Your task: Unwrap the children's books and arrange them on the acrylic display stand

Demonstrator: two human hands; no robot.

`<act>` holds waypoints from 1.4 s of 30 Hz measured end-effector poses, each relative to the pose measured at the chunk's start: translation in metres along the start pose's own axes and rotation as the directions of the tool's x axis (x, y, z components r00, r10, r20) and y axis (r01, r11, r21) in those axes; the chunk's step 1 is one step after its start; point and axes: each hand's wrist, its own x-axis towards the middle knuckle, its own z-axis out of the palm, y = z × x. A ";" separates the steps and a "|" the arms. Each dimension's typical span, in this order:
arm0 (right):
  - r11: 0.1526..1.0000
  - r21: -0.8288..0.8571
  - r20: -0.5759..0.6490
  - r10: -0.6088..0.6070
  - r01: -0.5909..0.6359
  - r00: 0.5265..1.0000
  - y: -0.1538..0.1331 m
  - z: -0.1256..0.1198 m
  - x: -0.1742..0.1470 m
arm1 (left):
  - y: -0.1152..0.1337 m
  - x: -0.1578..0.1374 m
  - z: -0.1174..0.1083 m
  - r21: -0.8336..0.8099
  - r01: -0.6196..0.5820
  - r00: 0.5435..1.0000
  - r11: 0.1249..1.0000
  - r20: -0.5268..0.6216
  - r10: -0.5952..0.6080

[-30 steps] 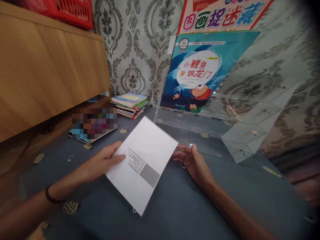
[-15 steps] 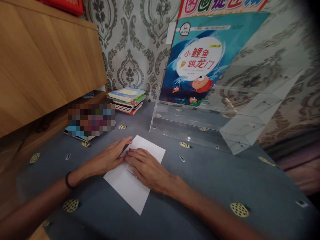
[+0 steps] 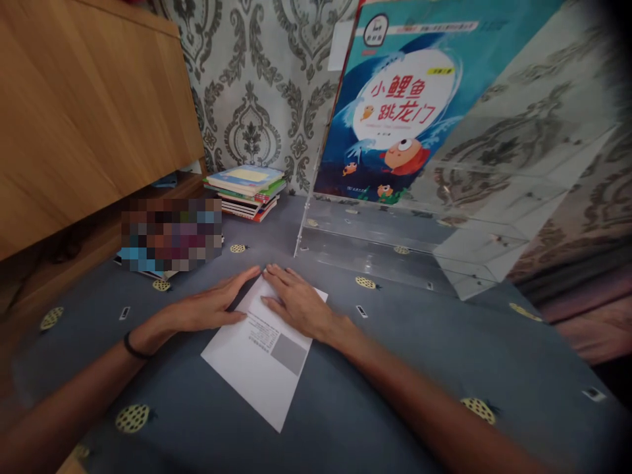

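Observation:
A white sheet of paper (image 3: 247,375) with small print and a grey printed block lies on the blue cloth, turned at an angle to me. Along its left edge rests my left hand (image 3: 214,304), fingers stretched out and thumb over the paper. My right hand (image 3: 296,299) lies flat on the sheet's upper right part, with its fingertips at the far corner. That corner and part of the right edge are hidden under the right hand. Neither hand grasps anything.
A clear acrylic stand (image 3: 464,263) holds a blue picture book (image 3: 340,158) at the back right. Farther left are a stack of books (image 3: 247,191) and a pixelated pile (image 3: 172,237). A wooden cabinet (image 3: 93,118) overhangs the left side. The pineapple-print cloth (image 3: 395,368) covers the surface.
My right hand has slid across the paper toward its far right part, uncovering the print and grey block. The left hand has shifted slightly left. The view has tilted down slightly.

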 end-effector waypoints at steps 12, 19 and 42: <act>0.995 -0.066 0.000 0.081 -0.081 0.997 0.002 -0.001 -0.035 | 0.009 0.027 -0.016 0.258 0.004 0.975 0.966 0.212 -0.061; 0.995 -0.044 -0.027 0.084 -0.085 0.996 0.013 -0.012 -0.091 | 0.007 0.028 -0.018 0.333 -0.036 0.976 0.942 0.213 -0.039; 0.976 0.087 -0.108 0.211 -0.202 0.972 0.017 -0.018 -0.113 | 0.052 0.023 0.036 0.307 -0.357 0.928 0.882 0.224 0.297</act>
